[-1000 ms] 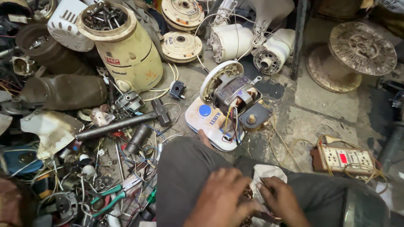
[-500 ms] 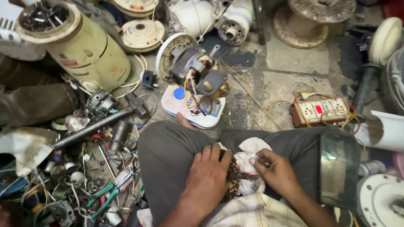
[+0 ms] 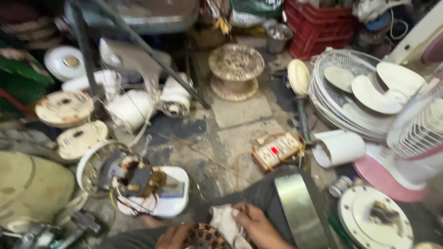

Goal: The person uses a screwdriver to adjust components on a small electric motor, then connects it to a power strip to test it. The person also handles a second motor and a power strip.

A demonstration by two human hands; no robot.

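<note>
Round metal motor part (image 3: 203,237) with copper coils sits low between both hands. Left hand (image 3: 173,236) fingers curl around its edge. Right hand (image 3: 258,226) fingers pinch a soft, crumpled white rag (image 3: 225,221) against it.

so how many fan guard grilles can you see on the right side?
2. One round wire fan grille lies flat on the floor with white blades on it. A second white grille stands at the right edge above a pink base. Blur may hide others.
</note>
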